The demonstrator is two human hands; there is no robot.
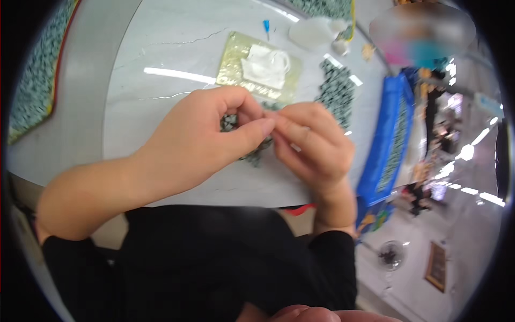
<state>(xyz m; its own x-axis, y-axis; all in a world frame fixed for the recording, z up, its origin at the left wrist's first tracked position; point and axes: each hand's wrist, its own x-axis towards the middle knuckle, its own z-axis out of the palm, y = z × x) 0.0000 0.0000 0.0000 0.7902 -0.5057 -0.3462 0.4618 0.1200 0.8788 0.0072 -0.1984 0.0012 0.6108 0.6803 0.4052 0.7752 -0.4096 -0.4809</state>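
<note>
My left hand point(201, 131) and my right hand point(314, 139) meet above the near middle of the table, thumbs and fingertips pinched together and touching. Whatever is between the fingertips is too small or hidden to make out. Below them lies a loose heap of small dark and pale green pieces point(253, 159), partly covered by my hands. Just beyond my fingers is a yellowish translucent mat point(228, 64) with a crumpled white cloth or tissue point(263, 67) on it. To the right of the mat, a second pile of the same small pieces point(337, 91) is spread out.
A blue-hubbed needle tip point(266, 26) lies past the mat, beside a white plastic bottle point(314, 33). At the table's right edge stands a blue bin point(370, 166) holding similar pieces. More pieces fill a red-edged tray point(35, 70) at far left. Another person point(424, 35) is at upper right.
</note>
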